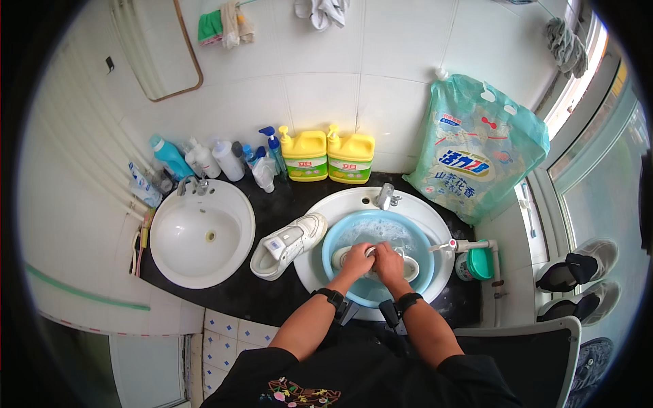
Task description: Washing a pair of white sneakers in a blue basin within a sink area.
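Observation:
Over a light blue plastic basin (329,234) of sudsy water, my left hand (357,262) and my right hand (390,264) meet on a white shoe (411,267). Fingers of both hands pinch the upper near its laces or tongue; my hands hide the exact part. The shoe's toe points left and its round opening faces right. A second white sneaker (290,246) lies apart to the left, across the sink rim and the black counter. White foam (375,228) floats along the basin's far side.
The basin stands in a white oval sink (311,204) below a chrome faucet (385,196). A pipe valve (451,244) juts in from the right. Behind are yellow detergent jugs (305,155) and a big detergent bag (469,153). Another washbasin (201,255) is left, a green-lidded tub (479,261) right.

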Demonstrator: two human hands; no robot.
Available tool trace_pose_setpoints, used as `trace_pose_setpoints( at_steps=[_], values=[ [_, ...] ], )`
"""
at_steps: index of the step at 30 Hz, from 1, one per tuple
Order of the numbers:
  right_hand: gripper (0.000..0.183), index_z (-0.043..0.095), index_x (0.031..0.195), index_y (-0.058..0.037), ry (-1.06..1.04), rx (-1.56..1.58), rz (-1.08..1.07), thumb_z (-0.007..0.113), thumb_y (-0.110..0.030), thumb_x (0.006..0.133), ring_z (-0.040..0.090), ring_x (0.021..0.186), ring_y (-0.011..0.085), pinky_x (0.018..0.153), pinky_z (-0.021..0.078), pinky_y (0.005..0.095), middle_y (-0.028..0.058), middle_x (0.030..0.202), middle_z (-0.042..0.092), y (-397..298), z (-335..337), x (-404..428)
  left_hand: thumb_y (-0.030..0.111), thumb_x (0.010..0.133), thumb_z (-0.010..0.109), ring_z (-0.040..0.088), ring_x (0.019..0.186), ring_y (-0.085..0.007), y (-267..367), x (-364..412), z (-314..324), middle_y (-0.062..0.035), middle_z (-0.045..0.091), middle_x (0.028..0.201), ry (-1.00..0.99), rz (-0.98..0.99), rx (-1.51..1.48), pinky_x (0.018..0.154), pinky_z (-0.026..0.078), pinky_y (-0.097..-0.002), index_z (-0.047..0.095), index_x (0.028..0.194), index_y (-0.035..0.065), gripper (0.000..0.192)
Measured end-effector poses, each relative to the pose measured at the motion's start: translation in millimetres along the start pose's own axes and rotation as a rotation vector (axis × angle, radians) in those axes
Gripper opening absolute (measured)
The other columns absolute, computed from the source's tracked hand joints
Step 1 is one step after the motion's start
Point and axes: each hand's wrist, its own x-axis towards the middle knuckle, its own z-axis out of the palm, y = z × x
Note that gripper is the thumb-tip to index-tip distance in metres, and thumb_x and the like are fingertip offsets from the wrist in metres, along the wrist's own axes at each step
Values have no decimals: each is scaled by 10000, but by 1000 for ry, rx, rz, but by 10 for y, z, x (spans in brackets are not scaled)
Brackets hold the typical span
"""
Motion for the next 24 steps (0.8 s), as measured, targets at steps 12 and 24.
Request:
trace_pose_setpoints(
  at_steps=[12, 24],
  values=[
    [170, 573, 967, -105, -8, -100, -5, 524, -177, 821, 612, 733, 287, 564, 497, 402, 81, 916, 572, -231, -69, 8, 237, 844, 619, 537, 711, -78, -113, 17, -148, -29, 617, 793, -59, -417, -607, 625, 439, -256, 656, 897, 33, 214],
    [132, 586, 756, -64, 8, -69, -65, 498, -149, 806, 553, 822, 283, 686, 453, 406, 105, 826, 554, -248, 37, -13, 187, 893, 527, 584, 791, -153, -201, 25, -207, -63, 608, 909, -146, -471, -1072, 714, 466, -279, 602, 983, -4, 224]
  ],
)
